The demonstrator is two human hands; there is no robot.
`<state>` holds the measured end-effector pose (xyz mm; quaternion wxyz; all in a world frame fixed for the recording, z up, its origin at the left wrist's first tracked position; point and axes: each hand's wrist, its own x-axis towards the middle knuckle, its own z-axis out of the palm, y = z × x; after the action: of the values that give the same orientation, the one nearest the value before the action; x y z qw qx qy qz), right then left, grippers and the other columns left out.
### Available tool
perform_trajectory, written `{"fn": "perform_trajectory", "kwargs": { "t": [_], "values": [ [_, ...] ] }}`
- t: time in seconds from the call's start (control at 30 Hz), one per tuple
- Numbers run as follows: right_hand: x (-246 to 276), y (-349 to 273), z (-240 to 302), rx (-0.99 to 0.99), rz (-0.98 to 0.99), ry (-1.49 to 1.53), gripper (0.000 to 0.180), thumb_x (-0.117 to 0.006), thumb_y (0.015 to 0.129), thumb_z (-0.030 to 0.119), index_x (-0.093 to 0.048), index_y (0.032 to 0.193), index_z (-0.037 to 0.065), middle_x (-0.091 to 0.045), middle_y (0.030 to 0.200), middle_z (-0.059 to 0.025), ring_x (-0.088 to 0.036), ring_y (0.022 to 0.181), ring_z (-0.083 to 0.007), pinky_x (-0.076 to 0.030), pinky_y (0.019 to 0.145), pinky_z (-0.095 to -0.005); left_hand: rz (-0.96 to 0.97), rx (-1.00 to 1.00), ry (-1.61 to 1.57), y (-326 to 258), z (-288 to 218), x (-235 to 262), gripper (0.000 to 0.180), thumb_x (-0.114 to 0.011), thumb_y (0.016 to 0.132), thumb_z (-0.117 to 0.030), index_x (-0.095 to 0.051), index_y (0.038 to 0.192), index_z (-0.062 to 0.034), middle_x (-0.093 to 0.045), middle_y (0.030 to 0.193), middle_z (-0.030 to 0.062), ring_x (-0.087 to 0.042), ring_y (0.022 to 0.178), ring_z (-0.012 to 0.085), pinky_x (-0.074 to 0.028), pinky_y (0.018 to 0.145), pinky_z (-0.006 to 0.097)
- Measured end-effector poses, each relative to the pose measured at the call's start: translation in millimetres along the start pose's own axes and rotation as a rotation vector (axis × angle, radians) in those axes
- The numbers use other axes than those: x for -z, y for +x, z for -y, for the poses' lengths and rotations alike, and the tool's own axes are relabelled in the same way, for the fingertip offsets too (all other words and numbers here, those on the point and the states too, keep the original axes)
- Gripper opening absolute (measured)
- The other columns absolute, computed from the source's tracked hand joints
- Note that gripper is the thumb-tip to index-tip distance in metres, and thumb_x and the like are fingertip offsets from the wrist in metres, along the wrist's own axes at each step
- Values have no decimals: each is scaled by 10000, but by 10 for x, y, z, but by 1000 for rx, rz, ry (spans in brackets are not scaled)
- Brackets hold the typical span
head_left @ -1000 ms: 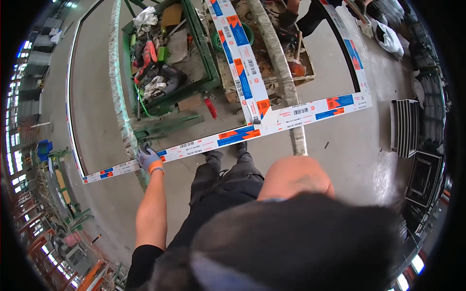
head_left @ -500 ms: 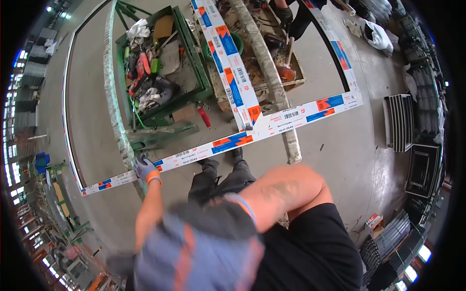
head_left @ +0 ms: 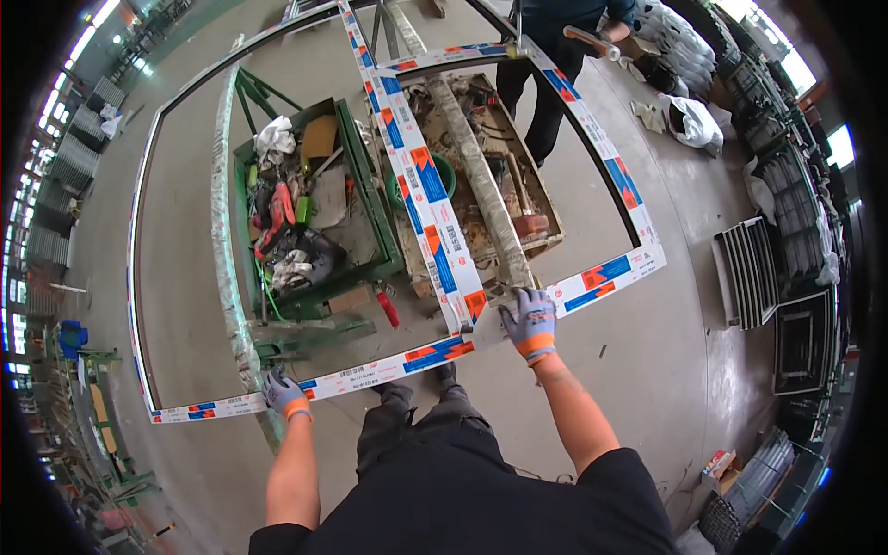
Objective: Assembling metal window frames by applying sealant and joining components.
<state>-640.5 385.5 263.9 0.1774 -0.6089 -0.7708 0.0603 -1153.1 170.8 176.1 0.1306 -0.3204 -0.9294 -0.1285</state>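
A large window frame [head_left: 375, 374], covered in white film with orange and blue print, lies flat across supports before me. My left hand [head_left: 283, 392], in a grey glove with an orange cuff, grips its near bar beside the left support bar [head_left: 228, 268]. Farther right, my right hand [head_left: 532, 324] wears a matching glove. Its fingers curl over the same near bar, just right of the joint with the frame's wide middle bar [head_left: 427, 199]. Both palms hide part of the bar, and the undersides of the grips cannot be seen.
Inside the frame's outline stand a green metal cart [head_left: 384, 217] of tools and rags and a wooden tray [head_left: 546, 208] of tools and debris. A co-worker [head_left: 555, 55] at the far right holds a pale tube-like thing [head_left: 592, 43]. Slatted panels [head_left: 747, 273] stand right.
My right hand, earlier a blur close to my body, now grips the near bar. My left hand stays on it. The view has tilted up, showing more of the frame and the co-worker.
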Motion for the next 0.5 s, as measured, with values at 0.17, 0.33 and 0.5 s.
{"fn": "perform_trajectory", "kwargs": {
  "t": [0.17, 0.33, 0.5],
  "values": [
    [-23, 60, -242, -61, -29, 10, 383, -705, 796, 286, -608, 1100, 73, -612, 1063, -137, -557, 1003, -340, -420, 903, -457, 131, 2, 24, 46, -100, 29, 309, -551, 861, -166, -610, 1143, -56, -608, 1176, 140, -532, 1131, 334, -375, 1016, 458],
    [-98, 208, -213, -109, 58, -63, 307, -675, 801, 260, -635, 1062, 104, -623, 1014, -119, -549, 1013, -327, -407, 887, -467, 309, -102, 77, 144, 27, -44, 321, -550, 857, -156, -599, 1159, -61, -596, 1201, 136, -513, 1174, 324, -368, 1024, 449],
    [-242, 258, -293, -85, 53, -63, 269, -638, 822, 234, -639, 1057, 103, -626, 1050, -112, -554, 1018, -321, -399, 900, -460, 283, -193, 29, 125, 126, -76, 313, -557, 846, -147, -603, 1145, -66, -587, 1215, 127, -491, 1204, 312, -356, 1033, 437]
  ]
}}
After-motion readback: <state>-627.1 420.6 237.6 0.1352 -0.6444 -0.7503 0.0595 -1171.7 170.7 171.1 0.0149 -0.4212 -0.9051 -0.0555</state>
